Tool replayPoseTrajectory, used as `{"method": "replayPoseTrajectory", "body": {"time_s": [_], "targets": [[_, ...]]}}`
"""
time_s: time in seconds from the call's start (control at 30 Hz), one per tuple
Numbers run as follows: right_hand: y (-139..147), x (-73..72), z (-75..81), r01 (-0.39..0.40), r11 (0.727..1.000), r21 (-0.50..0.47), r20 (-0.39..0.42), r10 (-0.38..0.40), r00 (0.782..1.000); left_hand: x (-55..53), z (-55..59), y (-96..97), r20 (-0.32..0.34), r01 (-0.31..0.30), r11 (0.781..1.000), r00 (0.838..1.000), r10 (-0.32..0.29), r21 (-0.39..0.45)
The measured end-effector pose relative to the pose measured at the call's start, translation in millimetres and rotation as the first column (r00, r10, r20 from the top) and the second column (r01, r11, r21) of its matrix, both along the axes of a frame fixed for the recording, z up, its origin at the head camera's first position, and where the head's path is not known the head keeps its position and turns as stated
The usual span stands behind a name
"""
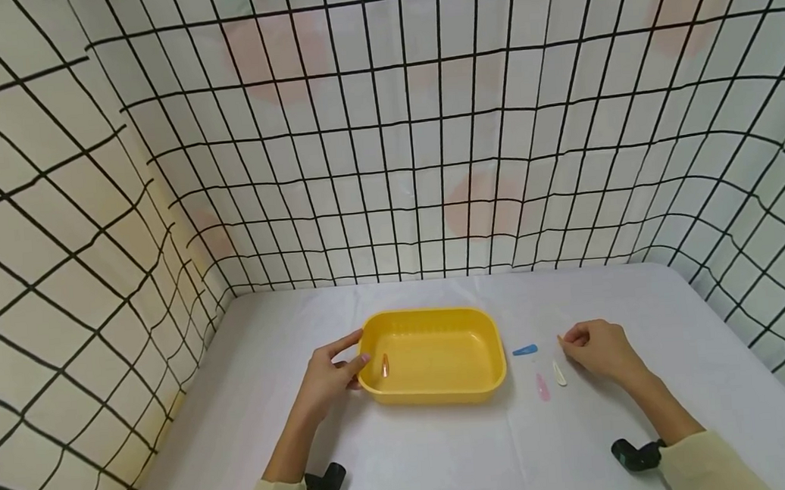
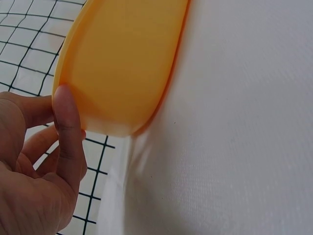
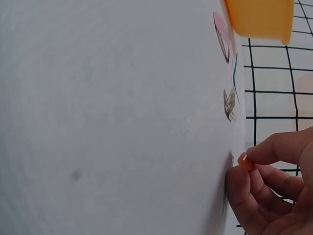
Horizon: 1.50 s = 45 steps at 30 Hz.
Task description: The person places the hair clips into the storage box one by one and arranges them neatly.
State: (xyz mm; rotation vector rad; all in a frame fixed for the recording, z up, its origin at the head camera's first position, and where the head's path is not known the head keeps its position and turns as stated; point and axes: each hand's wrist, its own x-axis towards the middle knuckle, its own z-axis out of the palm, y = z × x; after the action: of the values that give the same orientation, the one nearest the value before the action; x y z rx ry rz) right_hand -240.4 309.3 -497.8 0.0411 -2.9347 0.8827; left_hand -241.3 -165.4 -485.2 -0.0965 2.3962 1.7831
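My left hand (image 1: 326, 377) grips the left end of a yellow tray (image 1: 437, 391), thumb over the rim and fingers outside, as the left wrist view also shows. Inside the tray, near that thumb, lies an orange hair clip (image 1: 385, 365). To the right of the tray, my right hand (image 1: 601, 348) pinches another small orange hair clip (image 3: 246, 162) between thumb and forefinger, close to the tabletop; most of it is hidden by the fingers. Between tray and right hand lie a blue hair clip (image 1: 526, 350), a white hair clip (image 1: 559, 374) and a pink hair clip (image 1: 542, 387).
A white cloth (image 1: 449, 461) covers the table. Black wire grid panels (image 1: 393, 154) stand along its back and both sides, with white sheeting behind them. Each wrist wears a black strap-on device, such as the left one (image 1: 325, 480).
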Motion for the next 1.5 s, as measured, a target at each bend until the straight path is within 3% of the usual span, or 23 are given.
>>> {"method": "replayPoseTrajectory", "body": {"time_s": [0.5,0.87,1.27,1.5], "targets": [[-42,-3.5,26.4,-0.042,0.974,-0.222,0.065,0.058,0.996,0.0,-2.2,-0.7,-0.008,-0.004,1.000,1.000,0.004,0.002],[-88,-5.6,48.5,-0.113,0.908,-0.404,0.069,0.153,0.986,0.7,-2.4,-0.3,-0.011,-0.010,1.000,1.000,0.010,0.000],[-144,-13.0,41.7,-0.140,0.826,-0.546,0.096,0.227,0.969,-0.5,-2.9,-0.3,-0.012,0.000,1.000,1.000,0.000,0.013],[-176,-16.8,37.9,-0.101,0.819,-0.565,0.133,0.211,0.969,0.3,-0.9,0.4,0.001,-0.008,1.000,1.000,0.008,0.024]]}}
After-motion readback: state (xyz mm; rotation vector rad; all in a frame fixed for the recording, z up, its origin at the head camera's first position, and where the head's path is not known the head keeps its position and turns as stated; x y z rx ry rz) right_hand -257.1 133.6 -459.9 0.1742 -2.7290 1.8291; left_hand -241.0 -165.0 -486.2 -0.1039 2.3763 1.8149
